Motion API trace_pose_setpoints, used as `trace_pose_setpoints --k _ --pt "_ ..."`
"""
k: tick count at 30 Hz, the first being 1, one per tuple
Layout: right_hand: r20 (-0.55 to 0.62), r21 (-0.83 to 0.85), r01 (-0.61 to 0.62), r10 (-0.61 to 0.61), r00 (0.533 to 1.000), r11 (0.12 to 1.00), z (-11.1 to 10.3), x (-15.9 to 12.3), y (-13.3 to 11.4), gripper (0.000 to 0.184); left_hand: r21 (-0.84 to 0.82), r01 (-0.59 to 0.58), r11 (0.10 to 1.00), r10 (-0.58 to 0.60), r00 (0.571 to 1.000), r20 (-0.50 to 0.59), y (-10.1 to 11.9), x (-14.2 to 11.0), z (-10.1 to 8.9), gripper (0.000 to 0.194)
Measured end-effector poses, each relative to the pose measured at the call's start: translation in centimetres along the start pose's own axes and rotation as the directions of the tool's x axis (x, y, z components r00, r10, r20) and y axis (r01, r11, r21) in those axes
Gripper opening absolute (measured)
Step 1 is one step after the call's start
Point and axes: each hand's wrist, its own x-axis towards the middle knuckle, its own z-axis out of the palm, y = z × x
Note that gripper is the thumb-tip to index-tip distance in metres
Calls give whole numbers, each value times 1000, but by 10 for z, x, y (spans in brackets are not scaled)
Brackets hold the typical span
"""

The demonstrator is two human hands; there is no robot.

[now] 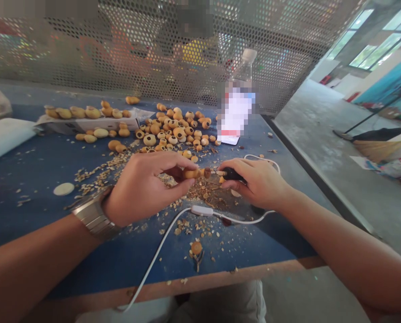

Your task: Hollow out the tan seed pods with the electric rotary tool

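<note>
Between the thumb and fingers of my left hand [150,186] is a small tan gourd [191,173], lying on its side over the table. A rounder piece with a brown, cut-looking face [206,173] sits at its right end; I cannot tell whether the two are joined. My right hand [259,181] is closed around a black-handled tool [234,174]. The tool's thin shaft points left at that brown face, and its tip is too small to make out. Seeds and shell scraps [203,193] lie beneath both hands.
A pile of small gourds [173,128], many with dark holes, stands behind my hands. More gourds line a white box [96,123] at left. A phone [234,116] leans on a bottle [243,67]. A white cord with a switch [202,210] crosses the blue table [119,264] before a perforated screen [146,58].
</note>
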Motion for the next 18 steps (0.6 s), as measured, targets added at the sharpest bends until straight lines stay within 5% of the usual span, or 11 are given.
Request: trace_pose_setpoints --k 18 --pt "-63 -59 70 -74 995 996 1 0 1 35 14 -23 1000 24 1000 -17 1 -1 0 14"
